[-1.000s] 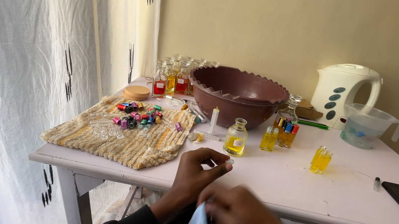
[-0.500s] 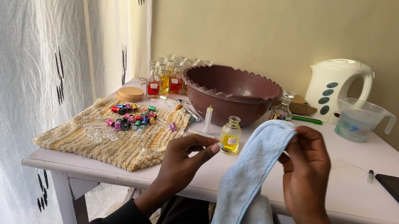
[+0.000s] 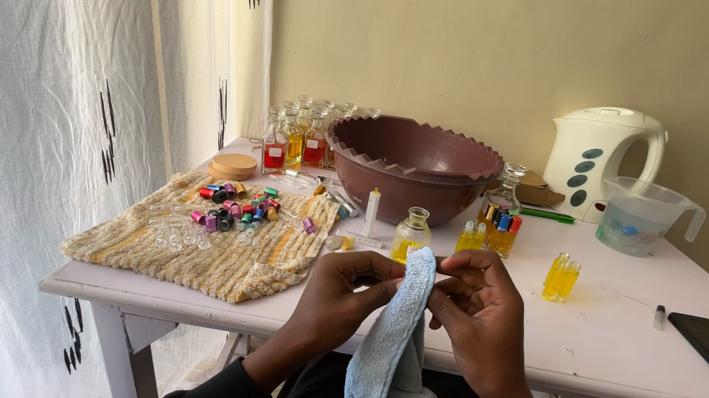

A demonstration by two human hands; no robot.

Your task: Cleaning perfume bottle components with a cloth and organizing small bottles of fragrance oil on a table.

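Since half a second ago: cloth edge held at much the same height; both hands drawn closer together over the near edge of the surface [image 3: 599, 354].
Left hand [image 3: 338, 293]: fingers pinched on pale blue cloth [image 3: 389, 361].
Right hand [image 3: 475, 313]: fingers pinched on same cloth edge; anything small inside cannot be told.
Small bottle [image 3: 410, 236]: yellow liquid, uncapped.
Brown basin [image 3: 412, 165]: contents hidden.
Clear jug [image 3: 641, 217]: a little bluish liquid at the bottom.

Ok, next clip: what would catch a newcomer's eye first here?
Front and centre, the left hand and right hand pinch a light blue terry cloth over the table's near edge. Behind them a large brown scalloped plastic bowl dominates the white table. To the left, small coloured caps lie scattered on a yellow knitted mat.
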